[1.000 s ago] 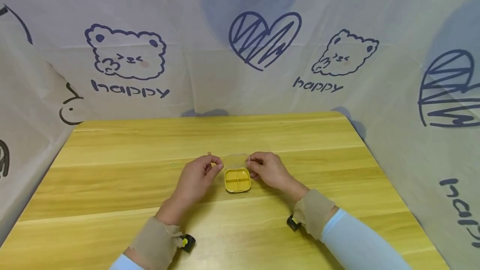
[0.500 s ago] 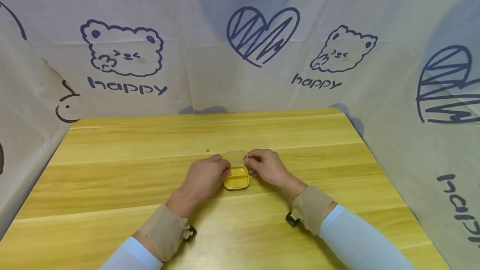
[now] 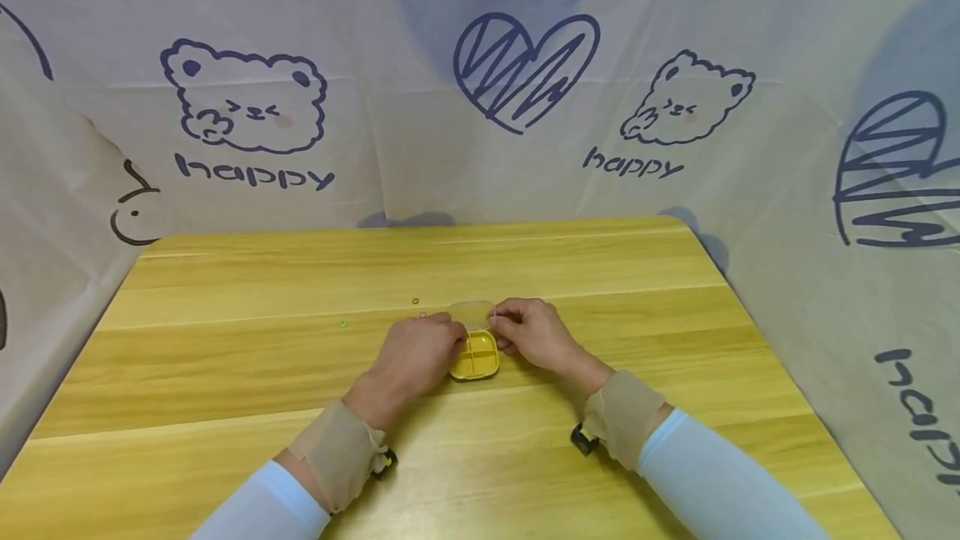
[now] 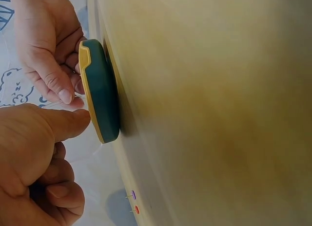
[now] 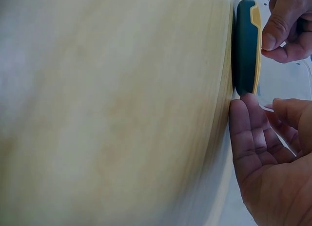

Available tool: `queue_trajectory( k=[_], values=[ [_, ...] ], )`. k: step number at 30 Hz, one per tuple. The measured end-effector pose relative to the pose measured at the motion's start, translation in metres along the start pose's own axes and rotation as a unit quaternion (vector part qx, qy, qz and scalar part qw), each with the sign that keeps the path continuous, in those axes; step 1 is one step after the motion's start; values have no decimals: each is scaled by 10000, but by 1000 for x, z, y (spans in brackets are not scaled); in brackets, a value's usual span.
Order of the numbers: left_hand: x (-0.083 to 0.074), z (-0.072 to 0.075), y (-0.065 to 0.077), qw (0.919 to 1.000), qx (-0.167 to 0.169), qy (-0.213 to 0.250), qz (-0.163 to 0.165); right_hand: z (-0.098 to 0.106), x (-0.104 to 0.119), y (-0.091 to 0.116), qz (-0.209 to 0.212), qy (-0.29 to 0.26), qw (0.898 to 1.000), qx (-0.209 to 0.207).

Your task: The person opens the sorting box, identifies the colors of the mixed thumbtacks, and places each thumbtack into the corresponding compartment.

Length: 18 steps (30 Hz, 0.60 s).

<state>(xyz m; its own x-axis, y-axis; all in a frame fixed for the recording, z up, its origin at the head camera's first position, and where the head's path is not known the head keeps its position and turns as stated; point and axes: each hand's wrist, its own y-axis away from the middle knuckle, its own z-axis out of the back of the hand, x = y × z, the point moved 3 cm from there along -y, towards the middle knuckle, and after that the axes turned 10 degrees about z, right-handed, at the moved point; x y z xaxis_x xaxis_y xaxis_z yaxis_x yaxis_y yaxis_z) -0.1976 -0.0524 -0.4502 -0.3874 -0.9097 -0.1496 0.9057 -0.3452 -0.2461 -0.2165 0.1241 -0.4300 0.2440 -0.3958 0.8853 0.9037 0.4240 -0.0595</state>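
In the head view, a small yellow box (image 3: 476,357) with four little rooms sits in the middle of the frame on a wooden table (image 3: 225,373). Its clear lid (image 3: 471,313) stands open at the far side of the box. The left hand (image 3: 415,357) is just left of the box, and its fingers are curled over the left edge. The right hand (image 3: 531,333) is just right of the box and pinches the right edge of the clear lid. A tiny orange bead (image 3: 416,301) and a tiny green bead (image 3: 342,324) lie on the table, up and to the left of the hands. Behind the table hangs a white cloth (image 3: 480,107) with blue bears and hearts.

In the left wrist view, the box (image 4: 100,89) shows its side, yellow on top and dark green below, in the upper left. The left hand (image 4: 36,162) is at the lower left, and its thumb touches the yellow rim. The right hand (image 4: 46,46) is at the upper left, with fingers curled at the box.

In the right wrist view, the box (image 5: 247,46) is at the upper right. The right hand (image 5: 273,158) fills the lower right; its fingertips touch the box edge, and a finger and thumb pinch the clear lid (image 5: 265,107). The left hand (image 5: 287,26) curls at the top right.
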Motion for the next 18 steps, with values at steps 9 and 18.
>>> queue_trajectory(
  k=[9,18],
  values=[
    [0,-2,0,9999,69,-87,22,-1,-1,1,-76,1,10000,-37],
    [1,-2,0,9998,140,-105,117,-1,1,1,-31,-27,10000,-48]
  ],
)
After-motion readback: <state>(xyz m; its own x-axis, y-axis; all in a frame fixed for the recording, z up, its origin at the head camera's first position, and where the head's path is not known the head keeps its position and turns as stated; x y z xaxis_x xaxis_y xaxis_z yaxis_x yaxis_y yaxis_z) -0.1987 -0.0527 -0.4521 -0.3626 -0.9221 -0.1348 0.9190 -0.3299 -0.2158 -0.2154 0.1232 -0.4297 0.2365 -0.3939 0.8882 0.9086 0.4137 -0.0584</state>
